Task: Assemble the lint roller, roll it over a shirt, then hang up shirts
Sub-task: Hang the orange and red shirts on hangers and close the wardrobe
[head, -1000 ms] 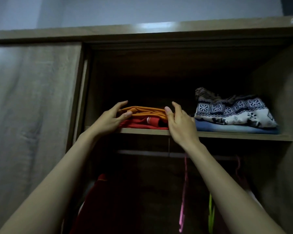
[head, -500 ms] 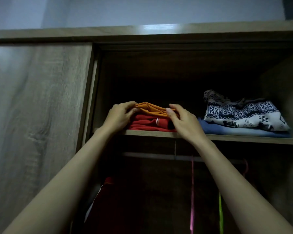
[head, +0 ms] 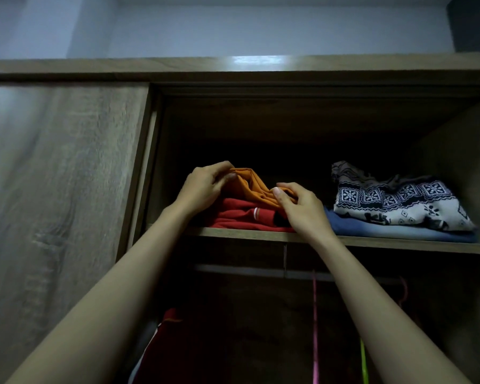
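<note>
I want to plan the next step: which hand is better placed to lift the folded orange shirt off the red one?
Probably the left hand: it has bunched the raised end of the folded orange shirt, while the right hand only pinches its lower edge.

**Head camera: single view, tilted upward**

One wide-angle view from the person's head, close to an open wardrobe (head: 67, 189); it faces forward and up at the upper shelf (head: 399, 243); ceiling fills the top edge; the hanging rail (head: 247, 271) sits low in frame; both forearms enter from the bottom corners; no second view.
</note>
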`<state>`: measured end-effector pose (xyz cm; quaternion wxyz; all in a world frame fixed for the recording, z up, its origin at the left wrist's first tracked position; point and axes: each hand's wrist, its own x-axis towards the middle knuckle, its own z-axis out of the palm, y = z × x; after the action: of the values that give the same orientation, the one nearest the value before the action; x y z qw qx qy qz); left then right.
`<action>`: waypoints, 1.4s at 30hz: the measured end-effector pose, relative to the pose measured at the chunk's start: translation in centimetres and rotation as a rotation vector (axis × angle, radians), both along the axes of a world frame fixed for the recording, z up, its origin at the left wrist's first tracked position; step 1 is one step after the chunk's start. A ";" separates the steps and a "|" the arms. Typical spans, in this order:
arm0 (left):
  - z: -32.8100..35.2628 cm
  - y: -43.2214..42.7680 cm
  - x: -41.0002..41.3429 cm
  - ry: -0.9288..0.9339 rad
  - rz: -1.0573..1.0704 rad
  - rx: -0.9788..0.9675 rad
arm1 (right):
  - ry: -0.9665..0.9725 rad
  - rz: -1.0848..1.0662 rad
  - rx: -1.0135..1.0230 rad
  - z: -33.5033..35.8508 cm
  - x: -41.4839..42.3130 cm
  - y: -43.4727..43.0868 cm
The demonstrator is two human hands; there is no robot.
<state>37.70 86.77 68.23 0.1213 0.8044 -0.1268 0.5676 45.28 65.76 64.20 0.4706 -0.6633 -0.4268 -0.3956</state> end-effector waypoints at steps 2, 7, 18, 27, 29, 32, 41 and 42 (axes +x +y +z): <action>-0.2 -0.4 0.2 0.015 -0.108 -0.055 | -0.003 0.004 0.015 0.0 0.2 0.0; -1.2 -0.6 0.6 0.353 -0.608 -0.456 | 0.051 0.101 0.014 0.3 0.2 0.3; -2.3 -2.3 0.4 0.215 -0.450 -0.500 | 0.033 0.146 0.049 -0.1 0.3 0.6; -2.4 -3.5 -0.8 0.067 -0.624 -0.443 | -0.076 0.156 0.180 0.0 -0.3 0.3; -2.2 -4.2 -1.6 0.027 -0.695 -0.431 | -0.135 0.153 0.205 0.0 -1.2 -0.3; -1.9 -5.9 -3.7 -0.029 -0.793 -0.388 | -0.192 0.179 0.254 -0.1 -3.1 -1.5; -2.2 -10.0 -13.9 -0.105 -0.780 -0.196 | -0.306 0.263 0.391 -0.6 -13.5 -6.8; -2.4 -10.3 -14.9 -0.110 -0.790 -0.194 | -0.312 0.265 0.395 -0.9 -14.6 -7.2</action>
<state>22.83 76.44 65.84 0.3982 0.6471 -0.3780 0.5289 30.67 58.54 63.32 0.5668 -0.4282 -0.4916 -0.5037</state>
